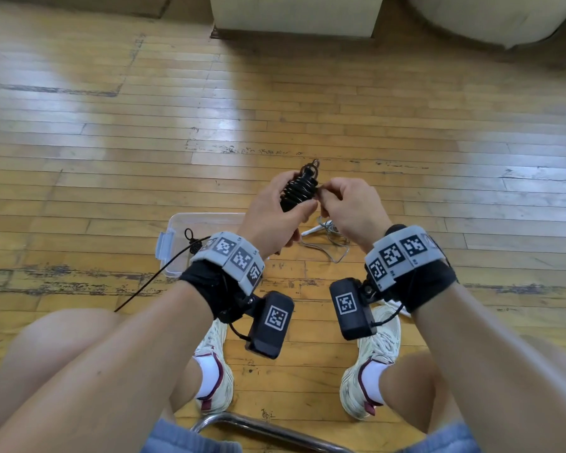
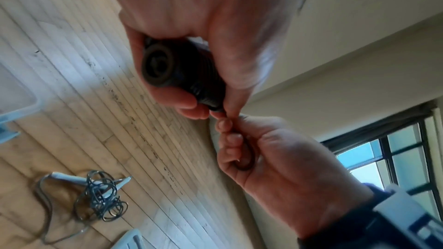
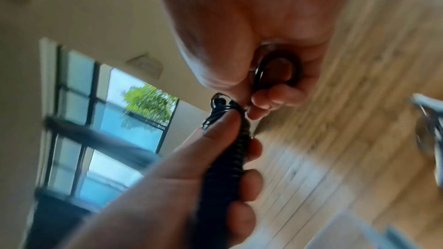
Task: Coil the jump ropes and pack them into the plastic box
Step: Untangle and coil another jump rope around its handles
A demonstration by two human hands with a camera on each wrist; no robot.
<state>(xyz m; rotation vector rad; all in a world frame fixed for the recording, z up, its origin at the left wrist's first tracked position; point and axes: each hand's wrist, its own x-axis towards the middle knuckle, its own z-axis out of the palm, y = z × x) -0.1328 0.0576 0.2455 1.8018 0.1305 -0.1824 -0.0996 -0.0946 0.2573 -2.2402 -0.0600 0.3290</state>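
Head: left hand (image 1: 276, 212) gripping wound black rope (image 1: 299, 190) above clear box (image 1: 177, 237). Left wrist: right hand (image 2: 251, 150) pinching loose end; white rope (image 2: 95, 194) uncoiled on floor. Right wrist: keep tension, tuck end under last turn.

The plastic box (image 1: 190, 223) sits on the floor (image 1: 406, 142). A loose rope (image 1: 327, 237) lies right of it. The hands (image 1: 275, 214) hover above, apparently between them.
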